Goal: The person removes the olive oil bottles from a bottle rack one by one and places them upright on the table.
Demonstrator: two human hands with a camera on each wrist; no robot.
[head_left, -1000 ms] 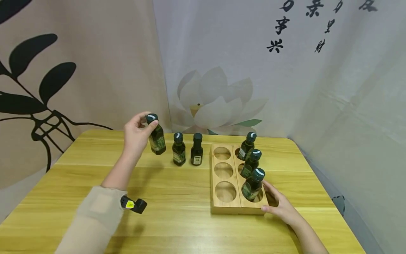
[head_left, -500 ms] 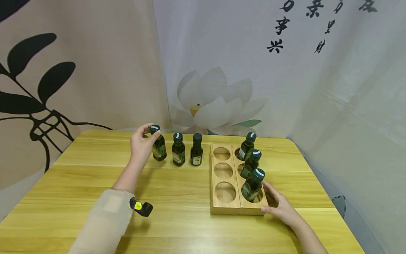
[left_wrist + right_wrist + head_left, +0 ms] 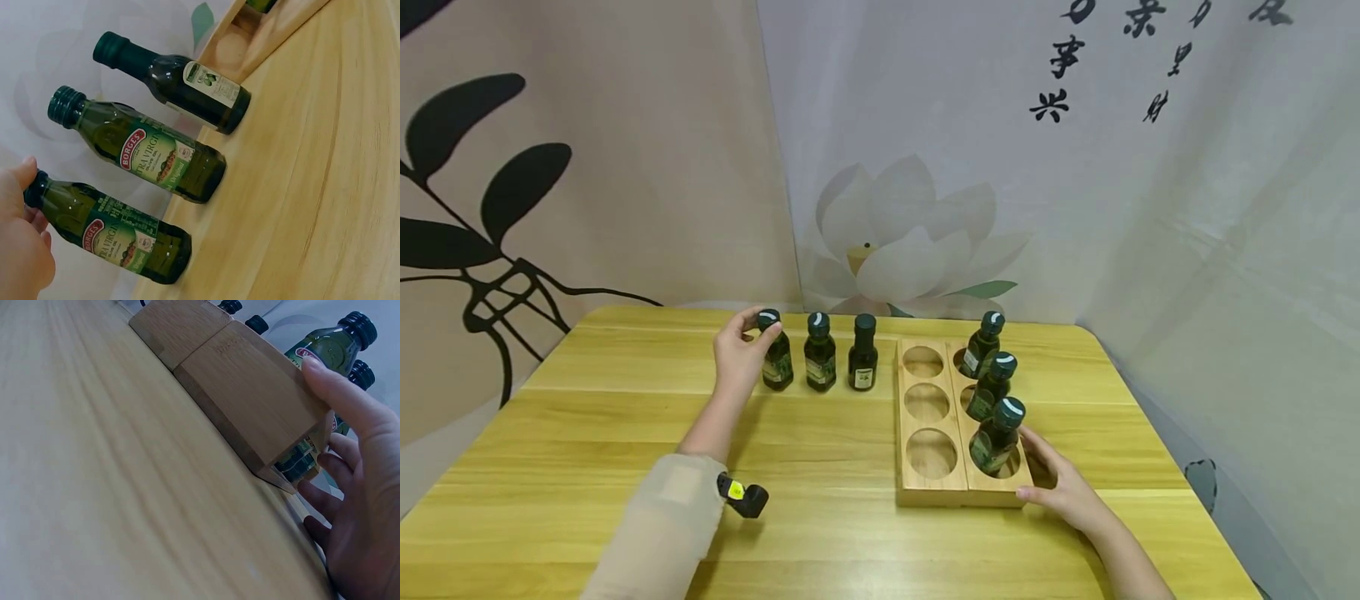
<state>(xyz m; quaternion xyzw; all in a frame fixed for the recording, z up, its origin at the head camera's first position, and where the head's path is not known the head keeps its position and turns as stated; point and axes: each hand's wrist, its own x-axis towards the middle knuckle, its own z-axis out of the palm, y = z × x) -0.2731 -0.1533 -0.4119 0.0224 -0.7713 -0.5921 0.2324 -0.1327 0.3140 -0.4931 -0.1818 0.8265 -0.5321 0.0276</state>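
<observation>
Whereas held aloft and tilted a second ago, now set down upright on table [image 3: 820,467]: bottle [image 3: 777,362], long axis vertical, cap up, pinched at neck by left hand [image 3: 739,354]. Just right of that grip, two more bottles [image 3: 819,363] in a row, then rack [image 3: 928,492] with three bottles leaning in its far column. Unmoved since: right hand [image 3: 1060,487], fingers relaxed, thumb pressed to rack's near corner. Beneath, yellow wood planks; behind, hung cloths with lotus [image 3: 910,242] and black leaves.
</observation>
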